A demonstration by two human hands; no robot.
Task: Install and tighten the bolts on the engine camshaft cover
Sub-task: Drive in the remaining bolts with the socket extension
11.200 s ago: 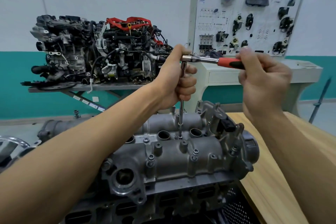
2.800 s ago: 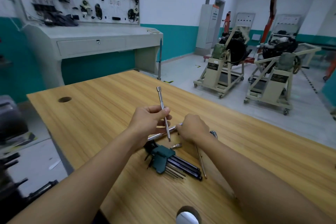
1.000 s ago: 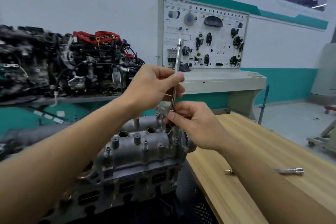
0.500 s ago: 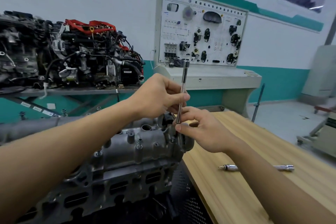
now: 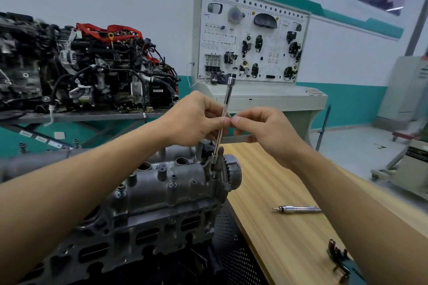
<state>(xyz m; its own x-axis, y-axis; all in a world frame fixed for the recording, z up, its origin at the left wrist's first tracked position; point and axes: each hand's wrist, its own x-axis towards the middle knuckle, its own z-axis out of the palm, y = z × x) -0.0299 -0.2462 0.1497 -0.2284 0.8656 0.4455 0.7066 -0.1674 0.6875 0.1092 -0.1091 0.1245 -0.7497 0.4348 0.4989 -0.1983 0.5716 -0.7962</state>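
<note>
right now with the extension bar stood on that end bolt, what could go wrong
The extension bar leans slightly, and only the fingertips of the left hand and right hand pinch it, so it might slip off the bolt or start it cross-threaded. That bolt sits at the very end of the camshaft cover, beside the toothed sprocket; if knocked loose it could drop off the edge.

Head-worn, wide-angle, one single view.
It looks forward and slightly down, close over the camshaft cover (image 5: 178,194) and the counter (image 5: 275,183).
</note>
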